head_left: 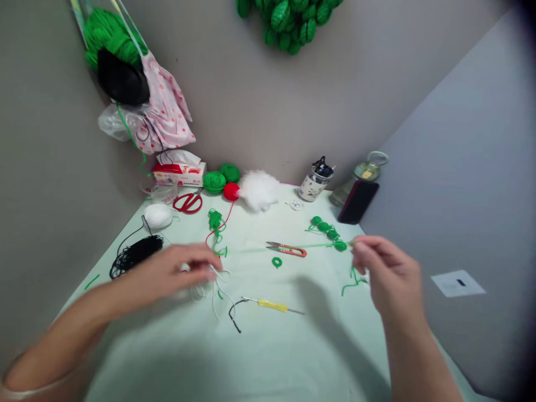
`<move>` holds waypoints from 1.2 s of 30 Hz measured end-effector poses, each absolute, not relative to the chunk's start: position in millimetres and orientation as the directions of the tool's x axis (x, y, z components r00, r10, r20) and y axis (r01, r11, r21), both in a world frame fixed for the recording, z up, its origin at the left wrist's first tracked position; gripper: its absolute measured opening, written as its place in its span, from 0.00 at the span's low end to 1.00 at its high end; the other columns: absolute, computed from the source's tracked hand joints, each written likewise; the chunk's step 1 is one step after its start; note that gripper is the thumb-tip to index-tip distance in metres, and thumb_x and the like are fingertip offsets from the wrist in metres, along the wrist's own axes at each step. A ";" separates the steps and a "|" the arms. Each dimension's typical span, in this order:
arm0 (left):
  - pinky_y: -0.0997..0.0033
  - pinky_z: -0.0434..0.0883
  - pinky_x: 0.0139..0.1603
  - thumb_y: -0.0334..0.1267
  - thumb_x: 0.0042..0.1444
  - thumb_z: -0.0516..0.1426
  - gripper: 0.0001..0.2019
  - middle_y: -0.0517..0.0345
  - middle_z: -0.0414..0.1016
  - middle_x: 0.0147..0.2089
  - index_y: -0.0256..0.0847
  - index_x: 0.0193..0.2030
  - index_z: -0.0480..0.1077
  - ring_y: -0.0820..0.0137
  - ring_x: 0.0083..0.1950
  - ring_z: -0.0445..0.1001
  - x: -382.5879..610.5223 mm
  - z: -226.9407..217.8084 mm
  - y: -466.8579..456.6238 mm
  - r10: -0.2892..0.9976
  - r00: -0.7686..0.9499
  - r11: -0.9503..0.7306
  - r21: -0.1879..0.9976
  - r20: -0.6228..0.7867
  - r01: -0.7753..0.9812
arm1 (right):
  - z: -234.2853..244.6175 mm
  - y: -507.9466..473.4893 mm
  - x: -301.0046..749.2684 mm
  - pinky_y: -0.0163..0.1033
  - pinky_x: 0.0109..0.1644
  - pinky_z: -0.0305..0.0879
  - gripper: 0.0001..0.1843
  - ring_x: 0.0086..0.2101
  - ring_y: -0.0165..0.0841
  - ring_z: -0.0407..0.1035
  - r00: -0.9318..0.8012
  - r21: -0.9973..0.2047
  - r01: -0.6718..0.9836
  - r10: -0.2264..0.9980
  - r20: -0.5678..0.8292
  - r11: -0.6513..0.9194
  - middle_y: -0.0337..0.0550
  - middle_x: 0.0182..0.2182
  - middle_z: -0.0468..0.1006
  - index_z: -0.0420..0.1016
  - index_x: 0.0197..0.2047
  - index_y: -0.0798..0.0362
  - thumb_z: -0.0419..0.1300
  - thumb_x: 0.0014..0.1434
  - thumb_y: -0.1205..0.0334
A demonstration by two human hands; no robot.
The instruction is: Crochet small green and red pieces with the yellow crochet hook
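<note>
My right hand (389,273) is closed in a pinch on green yarn (322,245). One strand stretches left from its fingertips over the thread snips (288,250), turning faint and blurred toward the middle of the table. Loose green tails hang under that hand, beside a row of small green yarn balls (324,226). My left hand (188,265) is smeared by motion, its fingertips over loose white yarn strands (215,290). Whether it grips anything is unclear. Between the hands lie a small green ring (277,262) and a yellow-handled crochet hook (272,305), with a short black yarn piece (234,318) touching its left end.
Black yarn (136,254), white yarn (158,215), red scissors (188,203) and a green yarn bundle (215,220) lie left. Along the back are a tissue box (180,174), green balls (214,182), white stuffing (258,191), a pen cup (315,184) and a propped phone (359,202).
</note>
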State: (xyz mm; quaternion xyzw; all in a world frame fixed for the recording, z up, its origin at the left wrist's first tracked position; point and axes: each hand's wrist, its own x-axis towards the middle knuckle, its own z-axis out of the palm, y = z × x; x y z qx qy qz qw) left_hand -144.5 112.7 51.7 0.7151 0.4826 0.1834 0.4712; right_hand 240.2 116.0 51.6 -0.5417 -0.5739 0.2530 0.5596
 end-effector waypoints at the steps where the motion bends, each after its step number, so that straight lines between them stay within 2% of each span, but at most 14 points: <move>1: 0.75 0.66 0.41 0.45 0.61 0.60 0.10 0.64 0.76 0.37 0.47 0.45 0.80 0.69 0.39 0.72 -162.0 53.5 126.7 0.938 0.332 -0.135 0.784 -0.096 0.606 | 54.8 120.9 250.6 0.32 0.22 0.53 0.03 0.21 0.25 0.58 0.357 -0.925 0.216 0.857 0.372 0.312 0.33 0.20 0.67 0.79 0.35 0.52 0.66 0.57 0.61; 4: 0.80 0.63 0.42 0.40 0.55 0.65 0.09 0.69 0.72 0.34 0.42 0.41 0.81 0.73 0.41 0.71 -208.7 47.2 165.4 0.964 0.044 -0.212 0.664 0.261 0.717 | 59.0 129.2 268.6 0.30 0.20 0.48 0.06 0.19 0.23 0.52 0.517 -0.946 -0.084 0.825 0.227 0.314 0.31 0.19 0.64 0.77 0.30 0.53 0.70 0.49 0.64; 7: 0.81 0.63 0.50 0.35 0.53 0.64 0.05 0.69 0.73 0.34 0.37 0.34 0.81 0.72 0.48 0.73 -224.5 39.6 183.2 0.950 0.004 -0.231 0.692 0.312 0.684 | 52.1 129.9 262.2 0.28 0.20 0.46 0.10 0.19 0.20 0.51 0.529 -0.955 -0.183 0.843 0.104 0.232 0.30 0.19 0.62 0.76 0.29 0.55 0.72 0.46 0.63; 10: 0.74 0.69 0.54 0.32 0.44 0.70 0.08 0.62 0.78 0.41 0.40 0.33 0.82 0.62 0.57 0.72 -191.7 48.5 167.2 0.940 0.003 -0.289 0.793 0.340 0.536 | 39.2 126.6 234.7 0.30 0.20 0.46 0.13 0.18 0.21 0.52 0.405 -0.994 -0.066 0.913 0.049 0.082 0.31 0.17 0.63 0.78 0.33 0.55 0.71 0.49 0.56; 15: 0.68 0.78 0.46 0.42 0.57 0.65 0.20 0.52 0.66 0.69 0.50 0.58 0.76 0.57 0.61 0.73 -81.7 65.8 104.6 0.948 0.295 -0.158 0.982 0.121 0.103 | 27.5 109.9 168.8 0.33 0.22 0.55 0.11 0.19 0.26 0.58 -0.026 -0.960 0.279 0.999 0.032 0.038 0.34 0.17 0.68 0.81 0.34 0.54 0.65 0.58 0.54; 17: 0.57 0.76 0.57 0.43 0.57 0.66 0.38 0.49 0.50 0.78 0.55 0.72 0.59 0.54 0.71 0.63 -49.2 58.9 89.9 0.883 0.468 -0.008 0.998 0.040 -0.070 | 25.6 99.3 146.7 0.34 0.25 0.60 0.09 0.20 0.27 0.62 -0.083 -0.959 0.271 0.995 0.062 0.082 0.35 0.19 0.71 0.80 0.35 0.53 0.63 0.60 0.56; 19: 0.49 0.64 0.69 0.45 0.57 0.66 0.42 0.47 0.46 0.79 0.53 0.75 0.52 0.53 0.77 0.52 -31.6 48.5 85.4 0.860 0.509 0.044 0.989 0.036 -0.144 | 23.5 89.5 132.6 0.34 0.27 0.62 0.09 0.22 0.28 0.65 -0.142 -0.942 0.296 0.983 0.120 0.158 0.38 0.23 0.76 0.80 0.36 0.52 0.60 0.63 0.58; 21: 0.46 0.59 0.72 0.47 0.62 0.62 0.31 0.47 0.52 0.78 0.50 0.70 0.60 0.54 0.77 0.52 -27.1 40.4 88.1 0.897 0.432 0.024 0.968 0.089 -0.249 | 21.9 83.2 127.1 0.33 0.27 0.61 0.08 0.22 0.28 0.64 -0.198 -0.919 0.312 0.963 0.184 0.240 0.38 0.23 0.76 0.80 0.35 0.51 0.60 0.63 0.60; 23: 0.48 0.57 0.73 0.45 0.68 0.55 0.12 0.50 0.65 0.72 0.45 0.50 0.75 0.56 0.75 0.57 -30.7 35.9 93.9 0.926 0.341 -0.069 0.962 0.160 -0.264 | 22.3 81.7 128.3 0.33 0.26 0.60 0.07 0.21 0.26 0.62 -0.200 -0.930 0.300 0.967 0.158 0.214 0.36 0.21 0.74 0.78 0.33 0.52 0.61 0.61 0.60; 25: 0.49 0.55 0.73 0.40 0.70 0.51 0.17 0.50 0.76 0.63 0.42 0.31 0.74 0.56 0.74 0.59 -36.9 32.2 99.9 0.915 0.306 -0.233 0.964 0.262 -0.130 | 24.7 84.0 132.5 0.32 0.26 0.59 0.08 0.20 0.25 0.60 -0.158 -0.965 0.246 0.986 0.057 0.095 0.34 0.20 0.72 0.76 0.31 0.52 0.63 0.60 0.59; 27: 0.47 0.52 0.74 0.35 0.68 0.53 0.16 0.47 0.79 0.58 0.42 0.29 0.75 0.54 0.74 0.59 -41.1 26.8 104.3 0.855 0.325 -0.446 0.893 0.404 0.062 | 26.7 87.5 135.8 0.32 0.24 0.58 0.10 0.20 0.25 0.59 -0.128 -0.986 0.166 0.991 -0.039 -0.018 0.33 0.19 0.70 0.75 0.30 0.52 0.65 0.59 0.56; 29: 0.47 0.50 0.74 0.32 0.66 0.55 0.11 0.45 0.78 0.60 0.41 0.37 0.79 0.54 0.75 0.57 -40.8 19.9 105.9 0.826 0.331 -0.528 0.833 0.457 0.167 | 25.9 90.1 135.9 0.32 0.24 0.57 0.12 0.19 0.25 0.58 -0.139 -0.991 0.107 0.986 -0.092 -0.077 0.33 0.18 0.70 0.74 0.30 0.53 0.65 0.58 0.53; 32: 0.49 0.57 0.72 0.35 0.66 0.55 0.11 0.46 0.76 0.63 0.42 0.48 0.80 0.55 0.75 0.57 -33.2 11.6 103.8 0.911 0.265 -0.350 0.933 0.316 0.089 | 19.5 90.4 132.3 0.33 0.25 0.57 0.12 0.20 0.25 0.59 -0.188 -0.993 0.102 0.979 -0.078 -0.059 0.33 0.19 0.71 0.75 0.32 0.52 0.64 0.60 0.53; 36: 0.55 0.64 0.67 0.42 0.65 0.59 0.10 0.51 0.80 0.57 0.44 0.42 0.82 0.57 0.66 0.69 -26.2 9.2 103.2 0.968 0.246 0.091 0.982 -0.048 -0.168 | 15.3 89.2 137.0 0.34 0.30 0.60 0.11 0.24 0.27 0.63 -0.268 -0.941 0.310 0.962 0.050 0.135 0.36 0.24 0.74 0.75 0.34 0.51 0.59 0.66 0.56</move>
